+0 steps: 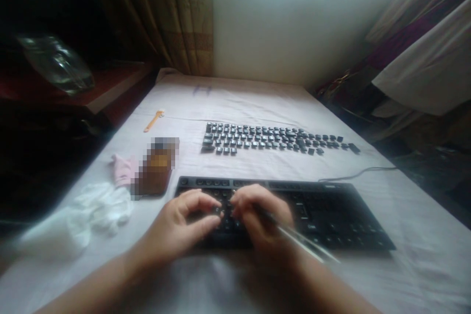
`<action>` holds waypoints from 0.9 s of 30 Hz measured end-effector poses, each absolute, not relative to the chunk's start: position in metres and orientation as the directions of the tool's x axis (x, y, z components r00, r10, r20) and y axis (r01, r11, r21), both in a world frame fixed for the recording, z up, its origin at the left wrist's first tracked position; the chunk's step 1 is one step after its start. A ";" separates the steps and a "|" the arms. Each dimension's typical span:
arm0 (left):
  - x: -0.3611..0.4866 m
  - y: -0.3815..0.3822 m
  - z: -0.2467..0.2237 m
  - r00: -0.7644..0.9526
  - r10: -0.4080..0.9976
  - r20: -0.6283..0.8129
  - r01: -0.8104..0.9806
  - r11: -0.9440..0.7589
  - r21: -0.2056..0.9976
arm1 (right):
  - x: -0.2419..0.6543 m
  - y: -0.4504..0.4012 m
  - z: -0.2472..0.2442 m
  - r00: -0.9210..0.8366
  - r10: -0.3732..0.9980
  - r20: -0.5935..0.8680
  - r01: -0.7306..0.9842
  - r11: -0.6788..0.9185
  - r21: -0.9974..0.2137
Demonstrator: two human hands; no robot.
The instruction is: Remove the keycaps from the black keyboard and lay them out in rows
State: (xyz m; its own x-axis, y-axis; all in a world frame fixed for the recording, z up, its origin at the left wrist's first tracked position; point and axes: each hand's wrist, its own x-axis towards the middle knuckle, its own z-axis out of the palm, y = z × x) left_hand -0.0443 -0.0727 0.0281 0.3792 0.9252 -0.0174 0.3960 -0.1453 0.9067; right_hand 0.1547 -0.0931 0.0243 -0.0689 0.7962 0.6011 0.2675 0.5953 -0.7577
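Observation:
A black keyboard [349,216] lies in front of me with many of its keys off, at least at the left and middle. My left hand [184,218] is over its left part, thumb and index finger pinching a small dark keycap [218,210]. Beside it my right hand [263,211] is closed around a slim tool [305,245], whose thin silvery end sticks out behind the wrist; blur hides its exact kind. Its fingertips are close to the keyboard, near the left fingers. Beyond the keyboard, loose black keycaps [257,136] lie in rows on the sheet.
To the left are a pixelated brown object [158,169], white cloth [103,206], pink cloth [123,169] and an orange-handled item [153,121]. A cable [360,174] runs off right. A clear glass container [59,64] stands on a wooden surface. Hanging cloth [434,64] is at right.

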 end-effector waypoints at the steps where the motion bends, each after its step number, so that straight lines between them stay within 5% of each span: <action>1: -0.045 -0.072 0.029 0.394 0.919 -0.017 0.366 -0.139 0.920 | 0.155 -0.093 0.025 -0.124 0.779 0.615 0.294 0.621 -0.727; 5: -0.047 -0.071 0.029 0.412 0.911 -0.005 0.304 -0.132 0.943 | 0.153 -0.092 0.023 -0.265 0.692 0.671 0.381 0.715 -0.587; 12: -0.047 -0.070 0.028 0.452 0.892 0.017 0.349 -0.194 0.917 | 0.153 -0.091 0.014 -0.212 0.656 0.725 0.442 0.725 -0.528; 27: -0.047 -0.073 0.020 0.429 0.903 0.019 0.223 -0.126 0.967 | 0.154 -0.086 0.031 -0.379 0.559 0.738 0.593 0.758 -0.270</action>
State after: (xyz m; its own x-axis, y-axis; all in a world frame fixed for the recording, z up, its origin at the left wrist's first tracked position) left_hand -0.0472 -0.0732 0.0197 0.4285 0.9033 0.0189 0.2235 -0.1262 0.9665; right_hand 0.1539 -0.0859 0.0305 -0.3787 0.5590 0.7376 0.5935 0.7582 -0.2700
